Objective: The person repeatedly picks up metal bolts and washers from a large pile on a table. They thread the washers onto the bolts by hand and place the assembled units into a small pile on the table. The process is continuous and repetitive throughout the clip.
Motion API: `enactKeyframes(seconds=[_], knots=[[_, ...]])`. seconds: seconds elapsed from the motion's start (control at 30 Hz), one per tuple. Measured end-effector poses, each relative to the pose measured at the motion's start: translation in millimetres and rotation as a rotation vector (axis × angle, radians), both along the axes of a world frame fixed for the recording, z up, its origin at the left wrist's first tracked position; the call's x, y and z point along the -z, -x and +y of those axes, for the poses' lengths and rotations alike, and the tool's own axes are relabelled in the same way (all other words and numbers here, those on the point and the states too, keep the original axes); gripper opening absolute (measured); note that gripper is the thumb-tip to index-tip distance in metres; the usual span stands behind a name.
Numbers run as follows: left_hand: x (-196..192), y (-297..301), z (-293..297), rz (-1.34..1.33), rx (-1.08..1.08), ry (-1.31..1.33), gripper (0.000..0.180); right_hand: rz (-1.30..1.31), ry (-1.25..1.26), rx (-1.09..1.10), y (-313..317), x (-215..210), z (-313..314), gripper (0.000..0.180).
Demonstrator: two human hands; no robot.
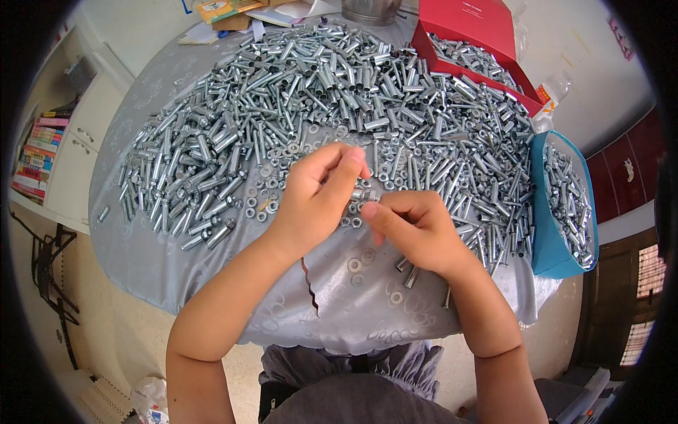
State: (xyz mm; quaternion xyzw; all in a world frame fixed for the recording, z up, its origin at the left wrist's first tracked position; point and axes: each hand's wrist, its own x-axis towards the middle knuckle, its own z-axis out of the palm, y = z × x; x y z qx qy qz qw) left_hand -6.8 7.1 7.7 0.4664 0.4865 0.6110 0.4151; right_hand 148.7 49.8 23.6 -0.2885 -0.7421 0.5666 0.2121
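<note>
A metal fastener (pixel 364 195), long axis crosswise, sits between curled left hand (pixel 319 192) and right hand (pixel 418 230); I cannot tell either's grip; red lid (pixel 467 27) bears small print.

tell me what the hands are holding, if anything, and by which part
The right hand seems to pinch a metal bolt near one end; whether the left hand also grips it cannot be told.

Forearms (pixel 229 297) angled inward, left fingers (pixel 321 160) and right fingers (pixel 417 201) bent.
</note>
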Motion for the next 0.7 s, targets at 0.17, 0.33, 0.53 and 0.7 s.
enactKeyframes(seconds=[0.17, 0.33, 0.53, 0.7], knots=[[-1.8, -1.4, -1.7, 0.007, 0.081, 0.017, 0.025, 0.04, 0.019, 0.105, 0.4, -1.3, 3.4, 0.035], [-3.6, -2.0, -2.8, -0.056, 0.078, 0.03, 0.024, 0.032, 0.01, 0.112, 0.5, 2.1, 6.1, 0.035], [-4.4, 2.0, -1.9, -0.041, 0.027, 0.069, 0.025, -0.042, -0.051, -0.021, -2.1, -2.6, 3.1, 0.033], [-3.3, -0.4, -1.8, -0.008, 0.085, 0.051, 0.025, -0.004, -0.023, -0.006, -2.5, -5.2, 0.5, 0.033]])
